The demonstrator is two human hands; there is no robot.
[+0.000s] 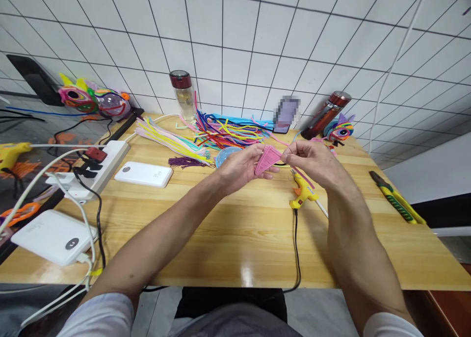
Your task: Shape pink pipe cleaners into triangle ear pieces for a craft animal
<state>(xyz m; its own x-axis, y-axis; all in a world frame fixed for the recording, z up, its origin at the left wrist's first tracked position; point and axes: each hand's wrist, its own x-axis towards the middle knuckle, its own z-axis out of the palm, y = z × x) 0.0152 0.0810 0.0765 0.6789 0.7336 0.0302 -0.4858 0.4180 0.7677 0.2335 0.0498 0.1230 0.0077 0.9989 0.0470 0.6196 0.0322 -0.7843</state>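
Note:
A flat pink triangle (268, 160), apparently formed from fuzzy pipe cleaners, rests in my left hand (241, 164), its fingers behind it and thumb on the upper edge. My right hand (309, 159) pinches at the triangle's right corner, where a strand of pink pipe cleaner (306, 177) trails out below the fingers toward the lower right. Exactly what sits between those fingertips is partly hidden. Just under my right hand lies a yellow hot glue gun (303, 192), its black cord running to the table's front edge. Behind my left hand is a blue round piece (226, 155).
Several coloured pipe cleaners (231, 133) lie by the wall, near a glass bottle (183, 94), a phone (286, 115) and a red flask (327, 114). White power banks (143, 174) and a power strip (105, 168) with cords occupy the left. Green-handled pliers (395, 199) lie right.

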